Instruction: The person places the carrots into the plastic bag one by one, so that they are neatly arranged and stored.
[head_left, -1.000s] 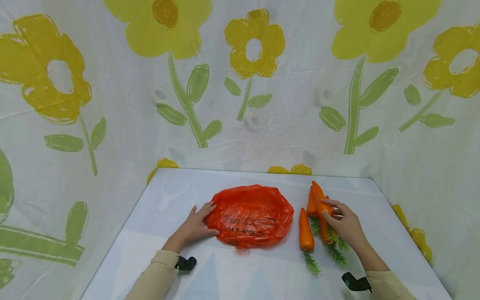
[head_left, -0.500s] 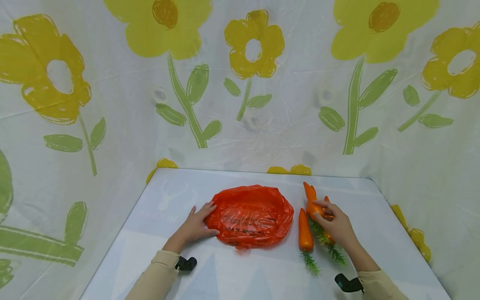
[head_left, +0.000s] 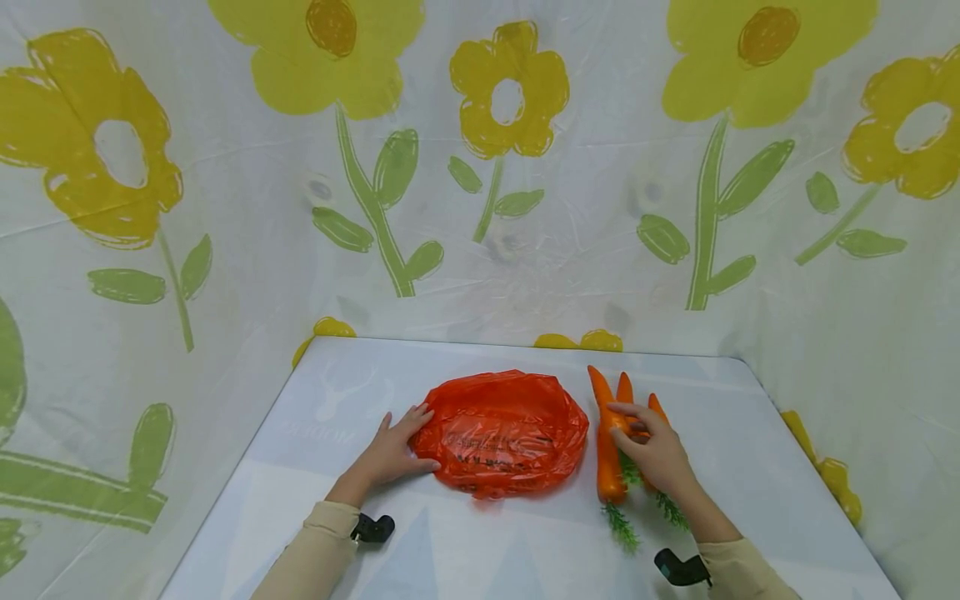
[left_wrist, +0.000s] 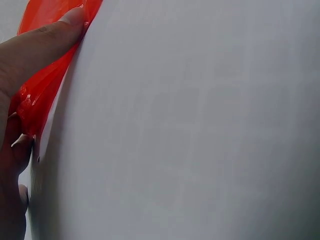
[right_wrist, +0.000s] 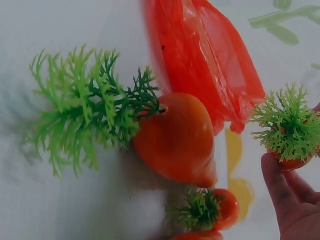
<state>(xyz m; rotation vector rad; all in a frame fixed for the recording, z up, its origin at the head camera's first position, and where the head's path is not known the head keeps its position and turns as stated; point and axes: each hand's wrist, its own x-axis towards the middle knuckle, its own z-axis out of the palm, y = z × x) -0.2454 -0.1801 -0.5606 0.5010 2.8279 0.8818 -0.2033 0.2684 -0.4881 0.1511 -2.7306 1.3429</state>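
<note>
A crumpled red plastic bag (head_left: 502, 433) lies near the middle of the table, dark print on its upper face. My left hand (head_left: 393, 450) rests at its left edge, thumb and fingers spread; the thumb (left_wrist: 52, 37) lies on the bag in the left wrist view. My right hand (head_left: 660, 454) pinches an orange carrot (head_left: 597, 387) with feathery green leaves, which hangs over another carrot (head_left: 611, 482) to the bag's right. Two more carrots, one farther back (head_left: 625, 385) and one to the right (head_left: 657, 407), are partly hidden by the right hand.
The white table (head_left: 480, 554) has faint grey-blue prints and rounded far corners. A white cloth (head_left: 585, 208) with yellow flowers hangs behind it and at both sides. Black wrist cameras (head_left: 375, 527) sit at both sleeves.
My right hand has carried its carrot leftward, from over the right-hand carrots to above the one nearest the bag. The left hand and the bag have stayed in place.
</note>
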